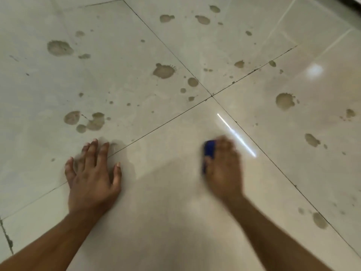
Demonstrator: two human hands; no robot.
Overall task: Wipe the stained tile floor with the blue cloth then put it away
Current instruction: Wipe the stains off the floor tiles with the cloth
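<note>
Left hand (91,173): flat on tile floor (172,202), fingers spread
Right hand (222,167): blurred, pressing blue cloth (209,149) to floor
Stains (164,71): brown blotches, scattered beyond both hands

The right hand (222,167) is all blurry, so its fingers cannot be told apart. It covers most of the blue cloth (209,148); only a small blue bit peeks out on the hand's left side. Both arms are cut off by the bottom edge. The tile floor (175,202) runs out past every edge.
</note>
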